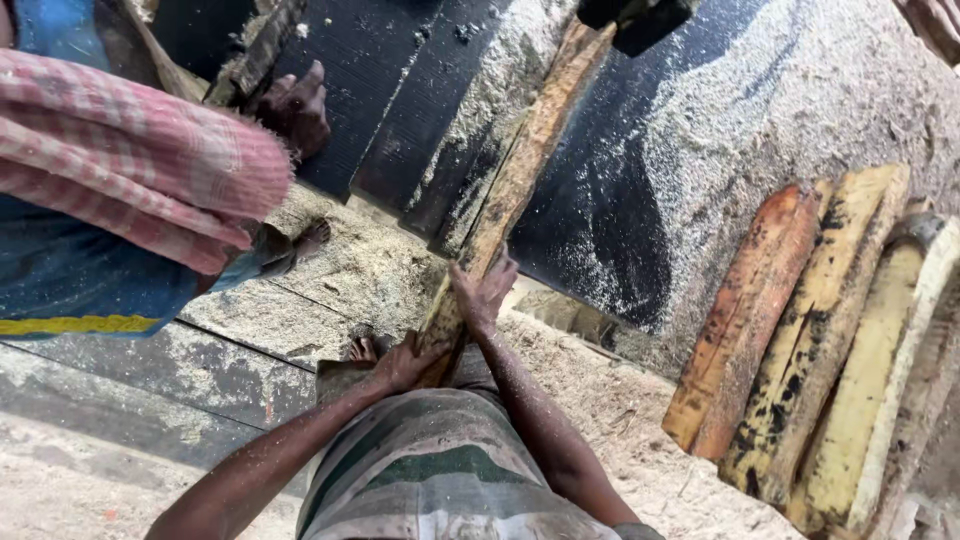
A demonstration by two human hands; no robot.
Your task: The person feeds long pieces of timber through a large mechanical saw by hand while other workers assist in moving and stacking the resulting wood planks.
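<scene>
While sawdust [800, 90] coats the dark table [590, 230], the left hand [400, 362] grips the plank [510, 190] end — the right hand [482, 290] presses open-palmed against it.

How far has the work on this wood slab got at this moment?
Done: several bark-edged slabs lie stacked at the right, and sawdust covers the dark table. In hand: the left hand grips the near end of a long slab and the right hand rests on top of it. Left: this slab has not joined the stack.
</scene>
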